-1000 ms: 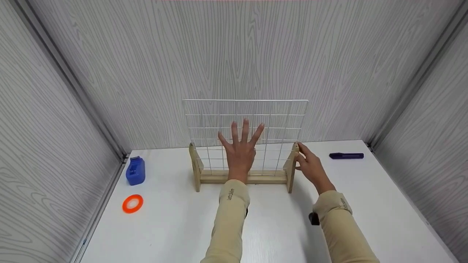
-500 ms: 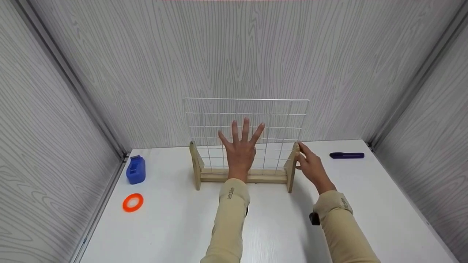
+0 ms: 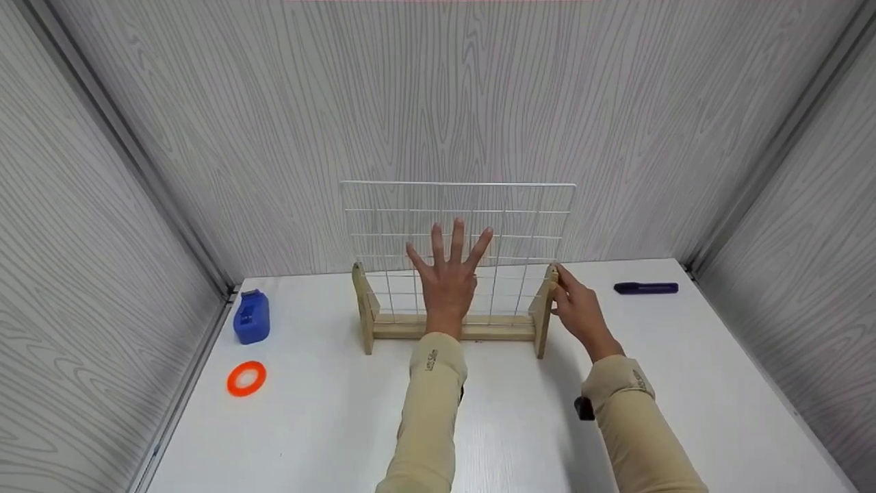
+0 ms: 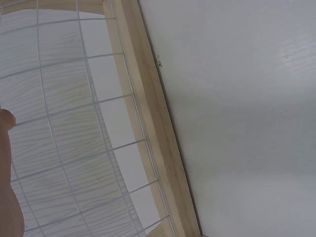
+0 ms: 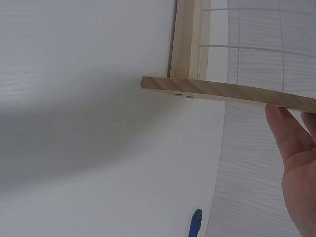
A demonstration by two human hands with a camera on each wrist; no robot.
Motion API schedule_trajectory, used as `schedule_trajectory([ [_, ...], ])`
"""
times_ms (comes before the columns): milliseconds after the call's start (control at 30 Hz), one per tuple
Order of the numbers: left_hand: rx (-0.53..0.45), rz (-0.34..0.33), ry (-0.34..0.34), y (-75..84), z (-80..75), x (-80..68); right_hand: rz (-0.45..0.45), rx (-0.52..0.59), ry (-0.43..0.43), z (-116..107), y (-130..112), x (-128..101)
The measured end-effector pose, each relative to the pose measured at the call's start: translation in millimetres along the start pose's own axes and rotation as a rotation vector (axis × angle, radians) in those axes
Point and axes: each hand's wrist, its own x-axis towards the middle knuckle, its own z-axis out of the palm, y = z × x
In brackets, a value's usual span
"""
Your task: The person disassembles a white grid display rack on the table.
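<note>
Near the back edge of the desk (image 3: 479, 424), about midway along it, a white wire grid (image 3: 457, 226) stands upright in a wooden stand (image 3: 452, 330) made of a long base rail and two end posts. Left hand (image 3: 448, 277): fingers straight and spread, palm laid flat against the near face of the wire grid just above the base rail; it grasps nothing. In the left wrist view only a thumb tip shows at the frame edge, beside the grid wires and the rail. Right hand (image 3: 578, 309): at the right end post of the stand, fingertips touching the top of the post; the right wrist view shows the fingers (image 5: 289, 133) lying along the underside of the slanted post, only lightly bent. Whether they actually clasp the post cannot be told. Both forearms wear tan sleeves. Toward the left edge of the desk a blue tape dispenser (image 3: 251, 317) stands, with an orange tape roll (image 3: 246, 379) lying flat nearer the front. Close to the back right corner a dark blue marker (image 3: 646, 288) lies on its side, well apart from the stand.
</note>
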Motion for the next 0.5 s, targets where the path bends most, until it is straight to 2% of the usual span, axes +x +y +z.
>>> schedule_trajectory([
  [133,-0.004,0.004,0.002,-0.6,0.0,0.5,0.01,-0.005,-0.005,0.4,-0.5,0.3],
  [333,0.008,0.005,0.041,-0.1,1.8,-1.3,0.017,0.012,-0.02,-0.2,-0.6,-1.3],
  [500,0.0,0.0,0.069,-1.0,2.5,-0.7,0.01,0.037,-0.001,0.2,-3.8,-0.1],
])
